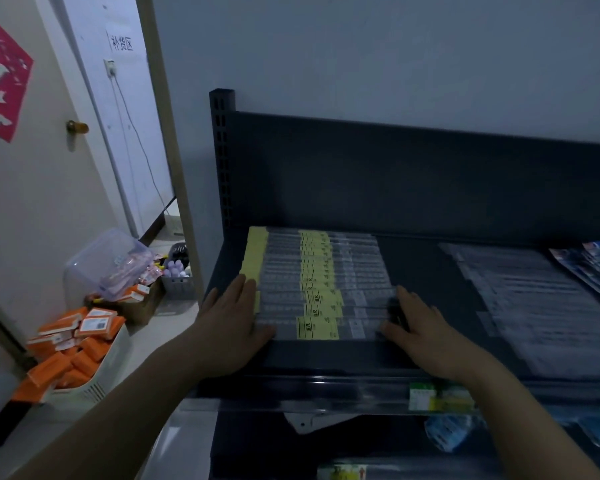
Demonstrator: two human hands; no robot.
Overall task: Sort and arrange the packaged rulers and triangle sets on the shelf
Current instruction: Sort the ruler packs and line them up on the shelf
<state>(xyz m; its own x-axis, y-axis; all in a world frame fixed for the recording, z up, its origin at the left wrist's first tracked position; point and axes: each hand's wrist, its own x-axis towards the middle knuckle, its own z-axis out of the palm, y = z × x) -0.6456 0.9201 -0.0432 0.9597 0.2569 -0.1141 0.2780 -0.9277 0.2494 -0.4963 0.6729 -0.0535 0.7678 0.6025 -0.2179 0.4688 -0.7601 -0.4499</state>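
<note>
A fanned row of packaged rulers [321, 282] in clear sleeves with yellow labels lies on the left part of the dark shelf [426, 271]. My left hand [234, 318] lies flat against the left ends of the nearest packs, fingers together. My right hand [418, 327] presses flat against their right ends. Both hands bracket the stack; neither hand lifts anything. A second spread of clear packaged rulers [541, 306] lies to the right. Blue-printed packs [593, 261] lie at the far right edge; what they hold is not readable.
The shelf's front lip carries a clear price rail with green and yellow tags [437, 396]. More packs sit on the lower shelf [447, 431]. On the floor to the left stand a white bin of orange boxes [73, 351], a clear plastic tub [108, 265] and a grey basket [179, 275].
</note>
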